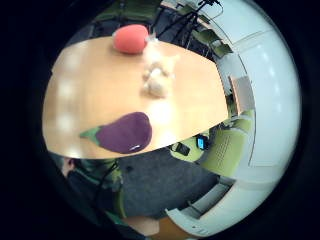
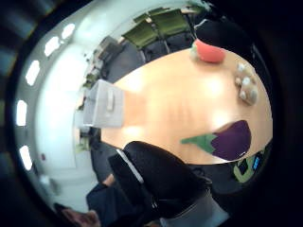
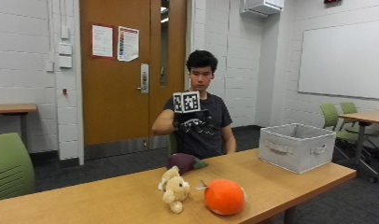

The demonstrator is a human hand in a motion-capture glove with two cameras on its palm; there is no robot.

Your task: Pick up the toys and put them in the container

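A white fabric container (image 3: 296,146) with a strap handle on its side is seen at the right of the outside view, standing near the end of the wooden surface (image 3: 115,196); its inside is hidden from this angle, and nothing can be made out in it. In the thumb side palm view the same container (image 2: 104,104) is shown at the left, at the edge of the surface, but its contents cannot be told there either. Three toys are laid on the surface, well apart from the container: a purple eggplant toy (image 3: 185,162) at the centre of the outside view near the far edge, a cream plush animal (image 3: 174,188) lying nearer the camera, and an orange round toy (image 3: 224,196) just beside it at the lower centre. The gloved right hand (image 3: 188,122) is held raised in front of the person's chest, above the surface and touching none of the toys; whether its fingers are apart or together cannot be told. Only in the thumb side palm view is part of the black glove seen close up, at the lower centre. The container is missing from the little finger side palm view, where only the three toys are shown.
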